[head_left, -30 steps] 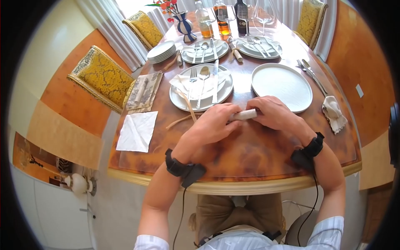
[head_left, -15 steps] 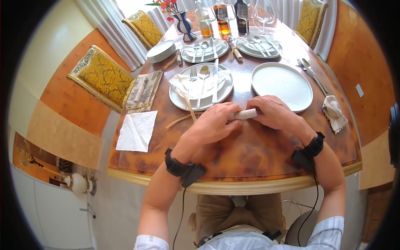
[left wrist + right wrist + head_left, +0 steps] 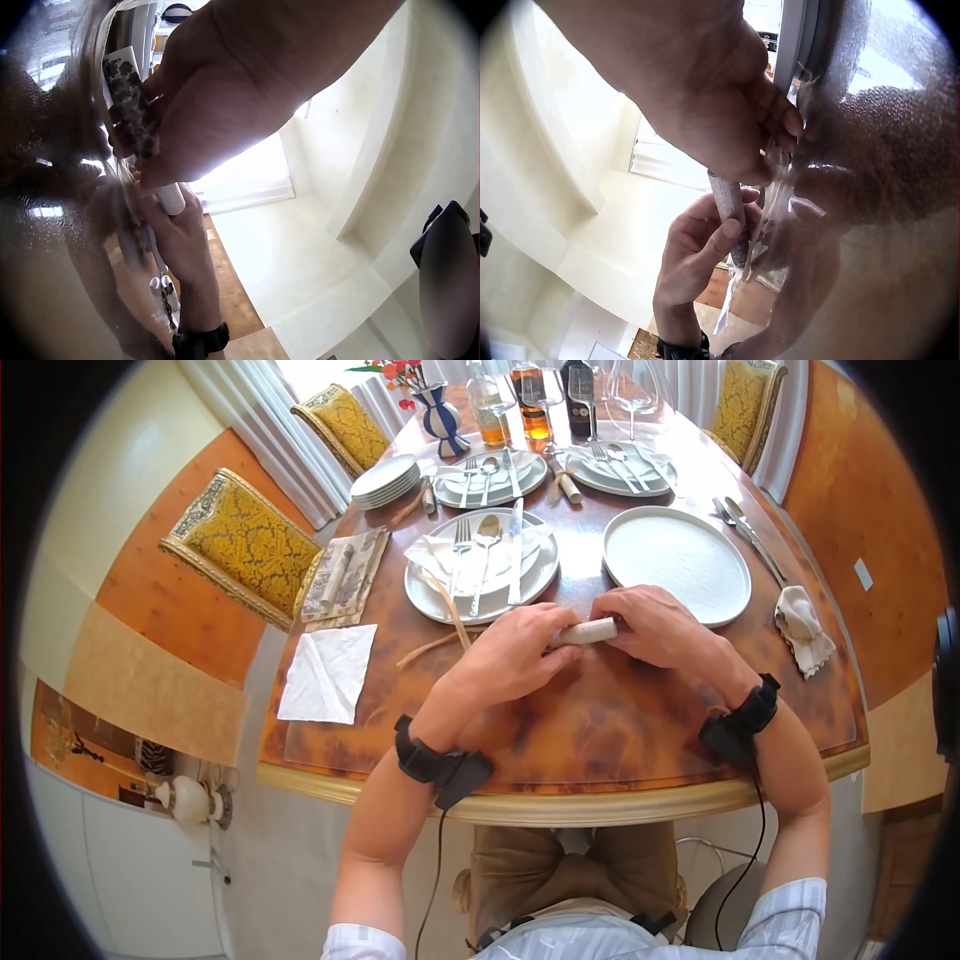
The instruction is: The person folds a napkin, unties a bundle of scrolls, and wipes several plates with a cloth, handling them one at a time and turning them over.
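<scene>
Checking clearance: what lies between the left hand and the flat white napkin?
The head view shows tan strips on the tabletop between the left hand and the napkin.

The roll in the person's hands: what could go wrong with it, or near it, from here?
The roll, gripped by the left hand, may slip if that grip relaxes. The ribbon lies over the rim of the cutlery plate, so a pull might disturb that setting. The right hand is close to the bare plate and could knock it.
</scene>
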`<state>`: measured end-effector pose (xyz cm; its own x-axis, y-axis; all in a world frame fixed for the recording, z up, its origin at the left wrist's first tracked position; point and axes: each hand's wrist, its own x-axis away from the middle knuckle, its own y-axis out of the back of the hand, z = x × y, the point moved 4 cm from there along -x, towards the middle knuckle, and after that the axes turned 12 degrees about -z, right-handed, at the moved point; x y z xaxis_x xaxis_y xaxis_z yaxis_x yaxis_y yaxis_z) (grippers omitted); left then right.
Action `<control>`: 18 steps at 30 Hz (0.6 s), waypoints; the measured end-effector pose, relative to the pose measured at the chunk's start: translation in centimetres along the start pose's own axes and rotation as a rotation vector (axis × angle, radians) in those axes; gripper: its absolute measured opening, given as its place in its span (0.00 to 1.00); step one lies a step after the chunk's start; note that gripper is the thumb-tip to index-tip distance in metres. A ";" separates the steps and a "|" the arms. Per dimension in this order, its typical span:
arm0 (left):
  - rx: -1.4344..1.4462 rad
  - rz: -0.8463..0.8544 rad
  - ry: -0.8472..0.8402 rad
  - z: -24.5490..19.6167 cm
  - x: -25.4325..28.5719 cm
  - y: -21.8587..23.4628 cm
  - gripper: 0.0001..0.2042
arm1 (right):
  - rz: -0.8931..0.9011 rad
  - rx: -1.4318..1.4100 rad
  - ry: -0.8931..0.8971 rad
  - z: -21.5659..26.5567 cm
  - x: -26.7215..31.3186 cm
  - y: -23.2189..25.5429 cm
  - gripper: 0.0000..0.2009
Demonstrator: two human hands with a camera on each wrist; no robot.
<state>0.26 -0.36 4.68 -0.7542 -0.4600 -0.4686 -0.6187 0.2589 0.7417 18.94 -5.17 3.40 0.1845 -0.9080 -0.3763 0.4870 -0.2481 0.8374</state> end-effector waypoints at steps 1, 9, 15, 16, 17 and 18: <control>0.000 0.000 0.001 0.0 0.0 0.0 0.13 | 0.001 0.000 -0.003 0.0 0.0 0.0 0.08; 0.003 0.006 -0.002 0.1 0.0 0.0 0.13 | -0.006 0.002 -0.001 0.0 0.1 0.0 0.08; 0.002 0.004 0.002 0.0 0.0 0.0 0.14 | -0.004 0.001 0.005 0.1 0.1 0.0 0.08; 0.000 0.003 0.002 0.0 0.0 0.0 0.14 | -0.004 0.002 0.005 0.0 0.0 0.0 0.08; -0.001 0.002 0.003 0.0 0.0 0.0 0.14 | -0.004 0.000 0.005 0.0 0.0 0.0 0.08; -0.002 0.002 0.005 0.1 0.0 -0.1 0.14 | -0.004 -0.002 0.004 0.0 0.1 0.0 0.08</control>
<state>0.29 -0.32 4.62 -0.7545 -0.4634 -0.4648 -0.6167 0.2584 0.7436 18.97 -5.22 3.33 0.1863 -0.9054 -0.3814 0.4894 -0.2510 0.8351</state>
